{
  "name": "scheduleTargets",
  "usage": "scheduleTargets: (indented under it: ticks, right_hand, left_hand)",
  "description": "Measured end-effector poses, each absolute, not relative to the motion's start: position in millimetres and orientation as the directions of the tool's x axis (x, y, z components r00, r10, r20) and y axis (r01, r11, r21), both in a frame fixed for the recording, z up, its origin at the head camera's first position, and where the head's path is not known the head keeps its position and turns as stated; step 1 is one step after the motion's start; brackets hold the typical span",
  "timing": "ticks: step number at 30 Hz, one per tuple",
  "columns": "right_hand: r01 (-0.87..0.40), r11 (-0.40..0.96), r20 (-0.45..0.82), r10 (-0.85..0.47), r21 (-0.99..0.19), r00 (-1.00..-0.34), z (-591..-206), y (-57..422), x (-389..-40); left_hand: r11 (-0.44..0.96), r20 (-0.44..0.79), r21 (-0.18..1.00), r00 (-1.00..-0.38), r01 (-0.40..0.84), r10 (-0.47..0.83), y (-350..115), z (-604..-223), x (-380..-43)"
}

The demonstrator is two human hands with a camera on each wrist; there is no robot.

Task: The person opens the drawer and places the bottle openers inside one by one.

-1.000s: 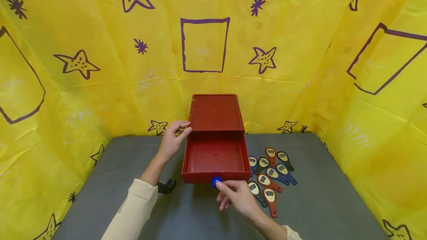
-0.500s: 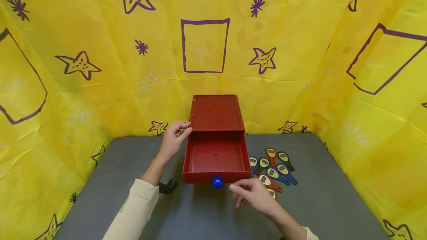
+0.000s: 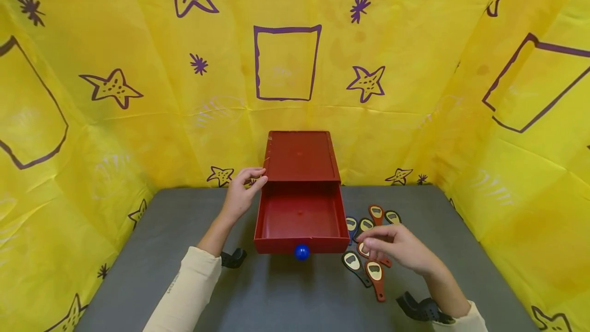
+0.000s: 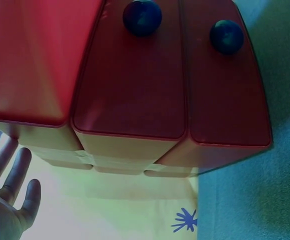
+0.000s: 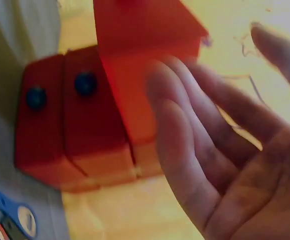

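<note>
A red drawer unit (image 3: 299, 155) stands at the back of the table, its top drawer (image 3: 276, 245) pulled out toward me with a blue knob (image 3: 301, 252) on the front. My left hand (image 3: 238, 198) touches the unit's upper left edge with extended fingertips. In the left wrist view two lower drawers (image 4: 130, 90) with blue knobs are pushed in. My right hand (image 3: 405, 250) hovers over bottle openers at the right, fingers loosely bent and holding nothing. Among them are a red bottle opener (image 3: 377, 282) and a black bottle opener (image 3: 353, 263); the hand hides others.
Yellow cloth (image 3: 405, 147) with purple drawings walls the grey table (image 3: 276, 304) at the back and both sides. Black wrist mounts (image 3: 421, 309) show by both forearms. A blue bottle opener (image 5: 17, 212) lies near the unit in the right wrist view.
My right hand has let go of the blue knob and moved right, over the bottle openers. The left hand stays at the unit's edge, and the drawer stays pulled out.
</note>
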State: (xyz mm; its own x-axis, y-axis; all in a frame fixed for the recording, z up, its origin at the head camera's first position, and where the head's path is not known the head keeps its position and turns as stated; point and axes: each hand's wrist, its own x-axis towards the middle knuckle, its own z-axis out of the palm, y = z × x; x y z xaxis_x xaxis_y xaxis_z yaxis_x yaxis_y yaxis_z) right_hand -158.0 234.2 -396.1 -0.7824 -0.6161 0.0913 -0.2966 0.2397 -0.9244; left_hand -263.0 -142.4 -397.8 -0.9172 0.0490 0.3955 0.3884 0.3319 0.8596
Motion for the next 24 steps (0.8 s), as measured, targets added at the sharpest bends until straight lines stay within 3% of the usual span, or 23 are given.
scheduleTargets:
  ticks: [4,8,17,24]
  right_hand:
    - [-0.205,0.335,0.061,-0.393,-0.920,-0.917,-396,253,-178]
    - [-0.077,0.426,-0.014,-0.207,-0.901,-0.978,-405,273,-204]
    - [0.103,0.588,-0.091,0.051,-0.802,-0.995,-465,300,-247]
    - [0.116,0.814,-0.083,0.083,-0.569,-0.993,-490,317,-261]
  left_hand:
    - [0.337,0.402,0.854,-0.914,0.397,0.057,-139,-385,-253]
    - [0.334,0.408,0.850,-0.910,0.406,0.068,-140,-385,-251]
    - [0.309,0.443,0.845,-0.895,0.436,0.052,-147,-410,-271]
    - [0.306,0.433,0.851,-0.900,0.426,0.047,-147,-413,-275]
